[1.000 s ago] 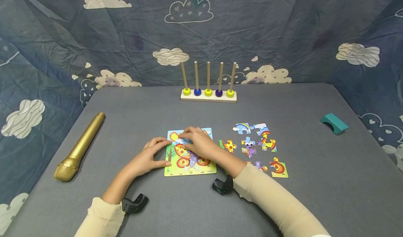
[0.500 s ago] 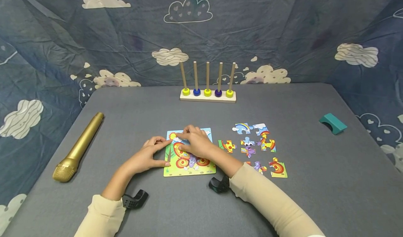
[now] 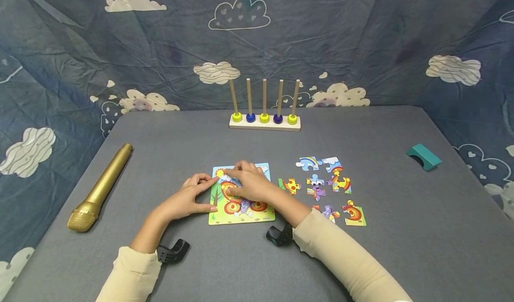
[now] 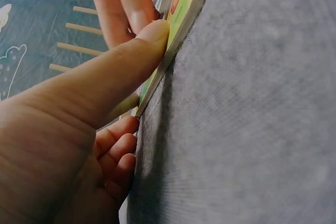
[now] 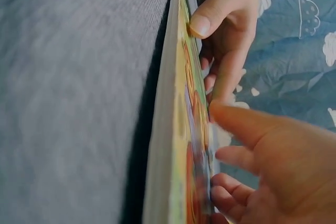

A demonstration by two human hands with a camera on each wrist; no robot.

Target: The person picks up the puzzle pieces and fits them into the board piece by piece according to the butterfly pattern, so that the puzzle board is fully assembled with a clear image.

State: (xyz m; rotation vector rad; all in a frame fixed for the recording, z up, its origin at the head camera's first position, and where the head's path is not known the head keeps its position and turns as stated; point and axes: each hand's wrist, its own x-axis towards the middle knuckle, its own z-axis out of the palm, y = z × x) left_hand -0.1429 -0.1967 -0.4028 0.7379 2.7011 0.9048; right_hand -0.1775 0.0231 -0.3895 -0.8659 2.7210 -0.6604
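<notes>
A puzzle board [image 3: 229,217] with a butterfly picture lies before me. My left hand [image 3: 184,204] rests at its left edge, thumb [image 4: 152,32] and index finger spread along the border. My right hand [image 3: 254,181] reaches over the board's upper part, its index fingertip beside the printed sun [image 3: 220,173] and its thumb lower, over the red wing. In the right wrist view, the right hand's fingers [image 5: 236,114] touch the picture side while the left thumb [image 5: 202,24] lies on the far edge. The right hand covers part of the picture.
Several loose puzzle pieces [image 3: 316,188] lie right of the board, some near the right forearm. A gold microphone [image 3: 100,188] is at the left. At the back stands a peg rack [image 3: 265,124] with coloured rings. A teal arched block [image 3: 424,157] lies far right.
The right hand has shifted slightly left over the upper part of the board, and the picture between its fingers shows brighter. The left hand stays at the edge.
</notes>
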